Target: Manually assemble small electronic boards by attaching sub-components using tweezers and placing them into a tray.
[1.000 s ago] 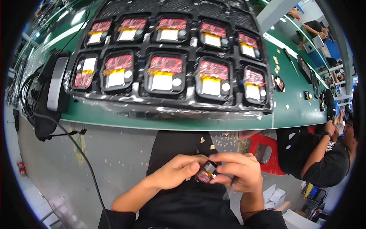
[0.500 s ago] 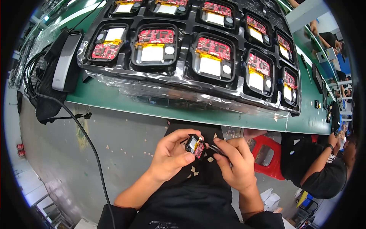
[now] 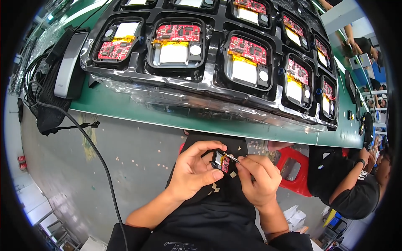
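Above my lap, my left hand (image 3: 188, 170) grips a small black device housing (image 3: 216, 164) between thumb and fingers. Its open face shows a red circuit board (image 3: 225, 164), a pale battery and yellow tape. My right hand (image 3: 261, 180) pinches a pair of slim metal tweezers (image 3: 233, 158) from the right. The tweezers' tips reach the upper part of the housing, near the yellow tape. Whether they grasp anything there is too small to tell.
A black plastic tray (image 3: 167, 85) of several similar open devices lies on the green table (image 3: 121, 115). Left of it are a silver-black device (image 3: 69, 69) and a cable (image 3: 98, 157). A red stool (image 3: 287, 169) and a seated person (image 3: 356, 190) are at right. Small pale scraps lie on my lap.
The tweezers have moved from beside the housing to its upper part, their tips now over it. My left hand has shifted slightly right with the housing. The view has shifted a little.
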Action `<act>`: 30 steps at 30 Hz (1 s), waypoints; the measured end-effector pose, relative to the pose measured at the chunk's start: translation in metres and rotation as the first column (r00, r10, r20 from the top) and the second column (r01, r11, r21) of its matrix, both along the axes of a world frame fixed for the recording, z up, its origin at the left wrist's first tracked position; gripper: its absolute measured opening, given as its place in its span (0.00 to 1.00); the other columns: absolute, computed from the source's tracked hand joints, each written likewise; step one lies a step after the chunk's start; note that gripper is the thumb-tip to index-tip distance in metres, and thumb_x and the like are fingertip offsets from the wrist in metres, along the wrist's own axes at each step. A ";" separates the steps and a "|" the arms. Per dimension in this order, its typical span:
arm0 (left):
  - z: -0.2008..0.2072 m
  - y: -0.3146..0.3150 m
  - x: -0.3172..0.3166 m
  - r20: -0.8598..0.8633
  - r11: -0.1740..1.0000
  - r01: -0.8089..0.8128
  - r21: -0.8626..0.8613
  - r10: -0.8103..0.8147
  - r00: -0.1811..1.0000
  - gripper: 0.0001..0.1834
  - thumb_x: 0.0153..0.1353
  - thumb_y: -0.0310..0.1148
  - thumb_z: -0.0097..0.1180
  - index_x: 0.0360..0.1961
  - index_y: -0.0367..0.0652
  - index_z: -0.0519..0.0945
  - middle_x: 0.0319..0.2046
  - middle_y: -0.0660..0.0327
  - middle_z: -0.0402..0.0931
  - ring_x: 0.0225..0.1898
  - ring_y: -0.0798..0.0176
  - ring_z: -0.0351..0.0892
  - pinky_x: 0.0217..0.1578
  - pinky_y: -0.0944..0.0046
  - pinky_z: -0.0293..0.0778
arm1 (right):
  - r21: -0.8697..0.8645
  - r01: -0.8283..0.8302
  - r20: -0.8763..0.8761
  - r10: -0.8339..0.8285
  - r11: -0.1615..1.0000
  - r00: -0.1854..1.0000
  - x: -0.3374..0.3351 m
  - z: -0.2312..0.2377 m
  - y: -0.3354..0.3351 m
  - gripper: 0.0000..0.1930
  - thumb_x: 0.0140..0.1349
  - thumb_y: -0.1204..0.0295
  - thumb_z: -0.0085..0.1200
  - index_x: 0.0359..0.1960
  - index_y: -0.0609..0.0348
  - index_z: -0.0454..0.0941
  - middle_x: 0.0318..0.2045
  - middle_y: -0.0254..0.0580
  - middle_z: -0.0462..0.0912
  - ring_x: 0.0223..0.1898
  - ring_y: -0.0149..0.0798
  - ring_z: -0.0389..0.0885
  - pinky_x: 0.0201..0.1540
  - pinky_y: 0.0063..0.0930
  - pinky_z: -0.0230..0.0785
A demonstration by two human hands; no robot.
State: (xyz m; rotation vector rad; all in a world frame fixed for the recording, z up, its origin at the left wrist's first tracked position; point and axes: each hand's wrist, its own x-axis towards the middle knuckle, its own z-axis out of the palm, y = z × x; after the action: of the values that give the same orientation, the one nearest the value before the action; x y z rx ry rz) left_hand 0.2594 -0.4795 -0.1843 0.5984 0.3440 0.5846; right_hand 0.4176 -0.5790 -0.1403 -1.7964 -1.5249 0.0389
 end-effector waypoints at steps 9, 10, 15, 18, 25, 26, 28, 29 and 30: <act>0.001 -0.005 -0.002 -0.007 0.998 -0.009 0.063 0.010 1.000 0.32 0.55 0.17 0.69 0.60 0.33 0.72 0.61 0.53 0.68 0.61 0.58 0.72 0.57 0.60 0.75 | -0.095 -0.042 -0.166 0.026 0.995 0.986 0.005 0.008 -0.005 0.13 0.48 0.84 0.68 0.36 0.61 0.83 0.31 0.40 0.84 0.23 0.37 0.82 0.23 0.27 0.73; 0.001 -0.003 -0.002 -0.017 0.997 -0.004 0.074 0.006 1.000 0.31 0.55 0.17 0.69 0.60 0.33 0.72 0.61 0.53 0.68 0.61 0.58 0.72 0.57 0.59 0.75 | -0.086 -0.041 -0.152 0.028 0.995 0.988 0.005 0.007 -0.004 0.13 0.48 0.84 0.68 0.36 0.61 0.83 0.30 0.40 0.84 0.23 0.37 0.82 0.23 0.27 0.73; 0.004 -0.010 -0.001 -0.022 0.999 -0.038 0.031 0.039 0.999 0.30 0.55 0.15 0.68 0.60 0.32 0.73 0.61 0.53 0.68 0.60 0.57 0.74 0.58 0.58 0.77 | -0.045 -0.016 -0.147 0.009 0.999 0.989 0.000 0.000 -0.004 0.12 0.48 0.83 0.68 0.36 0.61 0.83 0.31 0.40 0.84 0.23 0.38 0.82 0.23 0.28 0.73; 0.006 -0.011 0.002 -0.062 0.998 -0.055 0.012 0.056 0.997 0.30 0.56 0.15 0.67 0.60 0.31 0.73 0.61 0.52 0.68 0.60 0.56 0.75 0.58 0.57 0.78 | -0.022 -0.004 -0.038 0.003 1.000 0.999 0.001 -0.003 -0.004 0.13 0.48 0.83 0.68 0.36 0.61 0.84 0.31 0.40 0.84 0.23 0.38 0.82 0.23 0.28 0.73; 0.008 -0.014 0.000 -0.069 0.988 -0.077 0.133 0.086 0.994 0.31 0.57 0.15 0.67 0.62 0.30 0.72 0.62 0.50 0.66 0.60 0.53 0.74 0.58 0.56 0.78 | 0.004 -0.037 -0.035 0.037 0.999 0.999 0.004 0.000 -0.005 0.13 0.47 0.86 0.68 0.36 0.63 0.83 0.30 0.42 0.84 0.22 0.37 0.81 0.22 0.26 0.72; 0.006 -0.015 -0.001 -0.047 0.985 -0.082 0.150 0.090 0.995 0.31 0.57 0.15 0.67 0.62 0.30 0.72 0.62 0.51 0.65 0.61 0.53 0.73 0.58 0.57 0.77 | 0.017 -0.041 -0.080 0.043 0.999 0.996 0.004 0.000 -0.006 0.12 0.48 0.87 0.67 0.35 0.65 0.83 0.30 0.44 0.84 0.22 0.36 0.81 0.22 0.25 0.71; 0.003 -0.009 0.000 -0.048 0.985 -0.072 0.154 0.081 0.996 0.31 0.56 0.15 0.67 0.62 0.30 0.72 0.63 0.51 0.64 0.62 0.53 0.73 0.58 0.57 0.77 | -0.003 -0.027 -0.097 0.027 1.000 0.995 0.004 0.002 -0.007 0.13 0.48 0.86 0.67 0.36 0.63 0.83 0.30 0.42 0.84 0.22 0.37 0.81 0.23 0.26 0.72; 0.001 -0.008 0.000 -0.048 0.985 -0.062 0.158 0.070 0.996 0.31 0.56 0.15 0.67 0.62 0.30 0.72 0.63 0.52 0.63 0.62 0.54 0.72 0.58 0.57 0.77 | -0.023 -0.013 -0.113 0.010 1.000 0.994 0.005 0.002 -0.008 0.14 0.47 0.85 0.68 0.37 0.61 0.83 0.30 0.41 0.84 0.23 0.38 0.82 0.23 0.27 0.73; 0.001 -0.010 0.000 -0.050 0.986 -0.063 0.156 0.072 0.996 0.31 0.56 0.15 0.67 0.62 0.30 0.72 0.63 0.52 0.63 0.62 0.54 0.72 0.58 0.57 0.77 | -0.026 -0.015 -0.114 0.012 1.000 0.993 0.006 0.001 -0.009 0.14 0.47 0.85 0.68 0.37 0.61 0.83 0.30 0.41 0.84 0.23 0.38 0.82 0.23 0.27 0.73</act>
State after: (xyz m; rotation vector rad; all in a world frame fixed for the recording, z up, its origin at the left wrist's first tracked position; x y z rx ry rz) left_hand 0.2599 -0.4897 -0.1836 0.7548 0.3746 0.6650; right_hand 0.4232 -0.5878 -0.1393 -1.7737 -1.4616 0.1663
